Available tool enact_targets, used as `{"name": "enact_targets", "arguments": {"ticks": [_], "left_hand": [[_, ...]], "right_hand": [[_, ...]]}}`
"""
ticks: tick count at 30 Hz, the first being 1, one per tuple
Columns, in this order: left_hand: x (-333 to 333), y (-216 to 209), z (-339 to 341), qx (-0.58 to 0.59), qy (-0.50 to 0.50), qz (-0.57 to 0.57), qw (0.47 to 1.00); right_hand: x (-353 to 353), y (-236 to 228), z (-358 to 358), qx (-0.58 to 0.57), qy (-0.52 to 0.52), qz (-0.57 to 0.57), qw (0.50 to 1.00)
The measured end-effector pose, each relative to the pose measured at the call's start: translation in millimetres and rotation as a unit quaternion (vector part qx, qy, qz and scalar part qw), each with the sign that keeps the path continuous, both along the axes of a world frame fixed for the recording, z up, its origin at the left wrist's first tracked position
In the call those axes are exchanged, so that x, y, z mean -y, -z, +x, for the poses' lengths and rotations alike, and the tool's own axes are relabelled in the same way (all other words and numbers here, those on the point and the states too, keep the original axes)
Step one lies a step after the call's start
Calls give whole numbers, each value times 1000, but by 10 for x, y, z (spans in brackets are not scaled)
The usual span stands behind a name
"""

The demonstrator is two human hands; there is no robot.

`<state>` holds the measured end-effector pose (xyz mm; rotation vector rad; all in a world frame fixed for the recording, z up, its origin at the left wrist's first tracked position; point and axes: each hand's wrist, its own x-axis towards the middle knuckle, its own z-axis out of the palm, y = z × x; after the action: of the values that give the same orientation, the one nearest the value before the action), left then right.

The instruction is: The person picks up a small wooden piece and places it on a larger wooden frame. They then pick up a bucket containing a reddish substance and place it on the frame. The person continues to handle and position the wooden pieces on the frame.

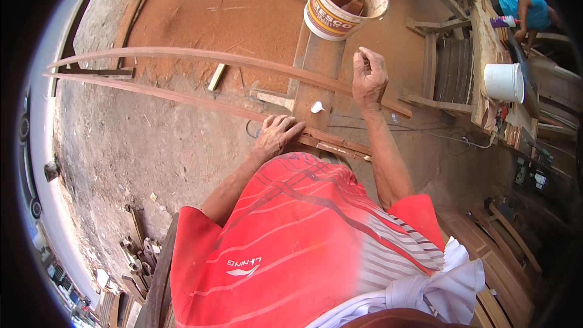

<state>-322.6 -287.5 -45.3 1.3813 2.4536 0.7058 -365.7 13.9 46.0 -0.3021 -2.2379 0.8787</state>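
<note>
The near wood strip [231, 109] lay across the tabletop [316, 64], with the left hand [277, 136] over it; whether that grip clasped it or merely pressed, I could not tell. The far wood strip [243, 62] crossed on the twelve o'clock side, separate there; toward ten o'clock the two ran close together. At two o'clock from the left hand, the right hand [370, 79] was raised, its grip curled closed, nothing visible inside. A bucket [322, 15] stood at one o'clock. The work seemed underway: both strips were laid out, but no join between them showed.
</note>
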Motion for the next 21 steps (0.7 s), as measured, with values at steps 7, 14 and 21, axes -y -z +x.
{"name": "enact_targets", "arguments": {"ticks": [7,14,21], "left_hand": [[1,-68,-4,-5,13,1,1000],[18,33,10,-11,7,-8,1000],[9,89,56,-2,6,-5,1000]], "right_hand": [[-566,-857,-1328,20,-58,128,990],[-649,-431,-2484,408,-112,281,862],[-471,-316,-2669,535,-234,393,711]]}}
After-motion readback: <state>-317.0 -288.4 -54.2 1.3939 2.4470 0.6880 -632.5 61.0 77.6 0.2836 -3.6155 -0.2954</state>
